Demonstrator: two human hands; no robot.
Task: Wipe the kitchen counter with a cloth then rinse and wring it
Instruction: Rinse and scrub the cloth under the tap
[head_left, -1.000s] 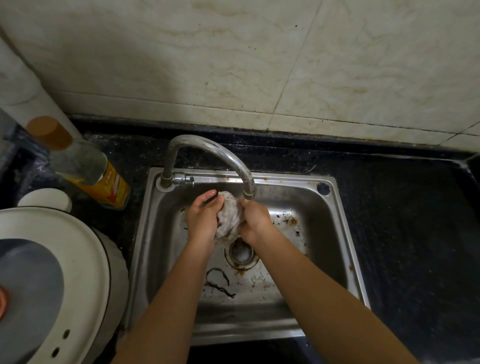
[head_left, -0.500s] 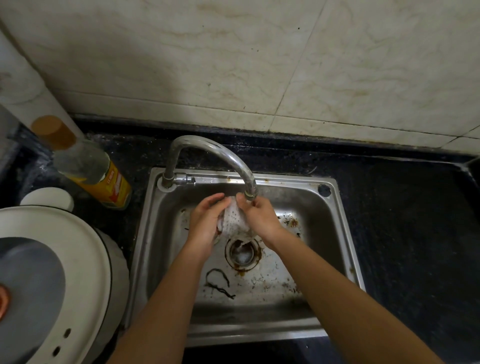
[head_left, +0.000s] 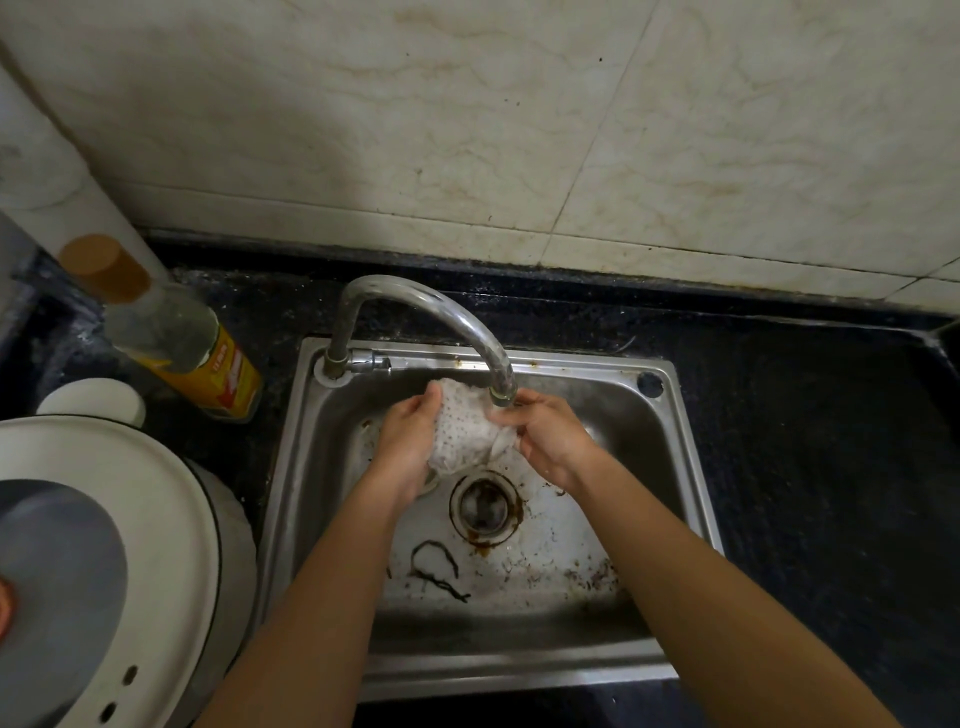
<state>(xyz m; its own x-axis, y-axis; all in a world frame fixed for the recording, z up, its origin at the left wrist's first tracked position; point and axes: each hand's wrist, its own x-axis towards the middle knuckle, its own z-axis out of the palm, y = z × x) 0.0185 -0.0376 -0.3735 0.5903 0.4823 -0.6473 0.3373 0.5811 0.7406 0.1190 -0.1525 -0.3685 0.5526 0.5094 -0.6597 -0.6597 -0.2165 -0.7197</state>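
One clear yellow-labelled bottle (head_left: 176, 338) is sitting left of the one stainless steel sink (head_left: 519, 670). Over its basin, under the single curved chrome tap (head_left: 415, 296), the left hand (head_left: 408, 441) is curling its fingers round one white dotted cloth (head_left: 465, 431) while the right hand (head_left: 550, 436) is pinching the other edge.

Cloth (head_left: 462, 434) under faucet (head_left: 415, 292), over sink (head_left: 652, 452)
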